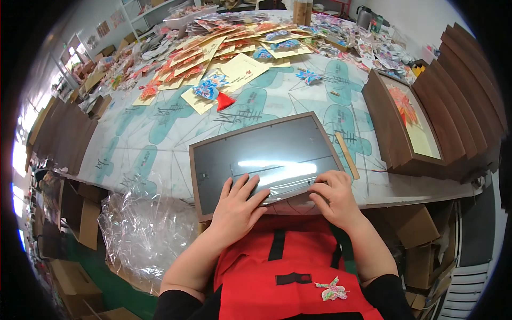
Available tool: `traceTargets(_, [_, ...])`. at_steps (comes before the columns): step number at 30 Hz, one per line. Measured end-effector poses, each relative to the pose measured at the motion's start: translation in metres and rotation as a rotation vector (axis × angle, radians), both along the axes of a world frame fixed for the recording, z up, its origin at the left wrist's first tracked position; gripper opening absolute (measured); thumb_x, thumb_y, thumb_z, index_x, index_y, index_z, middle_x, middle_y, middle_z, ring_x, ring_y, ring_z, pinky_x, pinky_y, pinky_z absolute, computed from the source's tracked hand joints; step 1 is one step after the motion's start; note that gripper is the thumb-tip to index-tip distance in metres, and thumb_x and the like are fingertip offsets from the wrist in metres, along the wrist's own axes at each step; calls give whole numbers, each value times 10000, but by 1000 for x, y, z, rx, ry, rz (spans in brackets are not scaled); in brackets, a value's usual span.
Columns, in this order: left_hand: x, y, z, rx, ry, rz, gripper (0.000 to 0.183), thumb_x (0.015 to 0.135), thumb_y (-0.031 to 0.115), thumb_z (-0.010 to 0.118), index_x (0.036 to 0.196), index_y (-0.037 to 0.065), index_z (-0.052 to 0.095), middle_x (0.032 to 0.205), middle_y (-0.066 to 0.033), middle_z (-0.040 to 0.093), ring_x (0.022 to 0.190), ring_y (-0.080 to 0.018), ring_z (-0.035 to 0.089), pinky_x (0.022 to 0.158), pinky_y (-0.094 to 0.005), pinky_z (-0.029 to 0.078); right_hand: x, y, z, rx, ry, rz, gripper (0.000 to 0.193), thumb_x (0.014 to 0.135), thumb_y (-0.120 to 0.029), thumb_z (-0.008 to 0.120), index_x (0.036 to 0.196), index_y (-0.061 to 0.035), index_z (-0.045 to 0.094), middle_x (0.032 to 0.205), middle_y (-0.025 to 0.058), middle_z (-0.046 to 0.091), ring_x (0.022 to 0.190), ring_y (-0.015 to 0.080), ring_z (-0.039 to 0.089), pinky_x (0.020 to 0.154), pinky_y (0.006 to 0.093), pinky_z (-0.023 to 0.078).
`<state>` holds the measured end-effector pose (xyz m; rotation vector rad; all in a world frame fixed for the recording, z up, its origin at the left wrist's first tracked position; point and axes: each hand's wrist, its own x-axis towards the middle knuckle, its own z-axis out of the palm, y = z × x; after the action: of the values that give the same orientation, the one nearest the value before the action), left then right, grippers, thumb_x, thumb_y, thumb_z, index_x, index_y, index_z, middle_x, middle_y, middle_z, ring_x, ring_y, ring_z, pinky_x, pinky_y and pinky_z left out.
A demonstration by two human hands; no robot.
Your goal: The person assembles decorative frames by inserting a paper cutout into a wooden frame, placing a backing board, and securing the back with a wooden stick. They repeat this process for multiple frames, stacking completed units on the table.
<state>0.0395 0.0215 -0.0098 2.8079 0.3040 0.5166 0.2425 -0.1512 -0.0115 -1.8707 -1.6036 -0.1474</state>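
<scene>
A brown picture frame (213, 176) lies at the table's front edge, its dark glossy panel (256, 152) facing up with bright light reflections. My left hand (238, 205) rests on the panel near its front left part, fingers spread. At the front right edge of the panel is my right hand (336, 197), its fingers curled and pinched together. What they grip, if anything, is hidden. A shiny, clear film-like edge (282, 197) shows between the two hands.
A wooden strip (348, 156) lies right of the frame. Brown frames stand stacked at the right (405, 128) and left (66, 130). Yellow cards with colourful cut-outs (224, 56) pile up at the back. Clear plastic wrap (152, 229) sits below the table at left, near cardboard boxes (74, 282).
</scene>
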Motion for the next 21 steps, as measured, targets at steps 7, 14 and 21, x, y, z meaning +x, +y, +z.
traceTargets(7, [2, 4, -3, -61, -6, -42, 305, 818, 230, 643, 1106, 134, 622, 1274, -130, 511, 1240, -339, 423, 1047, -520, 266, -16, 13, -1, -24, -26, 8, 201, 765, -221, 668, 945, -132, 664, 947, 45, 549, 967, 240, 506, 860, 403, 329])
traceTargets(14, [12, -2, 0, -28, 5, -52, 340, 826, 264, 635, 1144, 147, 618, 1295, -144, 493, 1237, -349, 423, 1045, -531, 261, -19, 21, -8, -14, -64, -27, 319, 749, -317, 684, 1012, -138, 662, 1023, 64, 550, 1000, 246, 499, 863, 416, 322])
traceTargets(21, [25, -9, 0, 129, 85, 15, 457, 867, 368, 560, 1259, 134, 540, 1353, -167, 435, 1278, -364, 367, 1039, -558, 250, -29, 25, -3, 15, -144, -155, 363, 738, -374, 689, 990, -113, 668, 1142, 86, 557, 1022, 254, 494, 864, 414, 319])
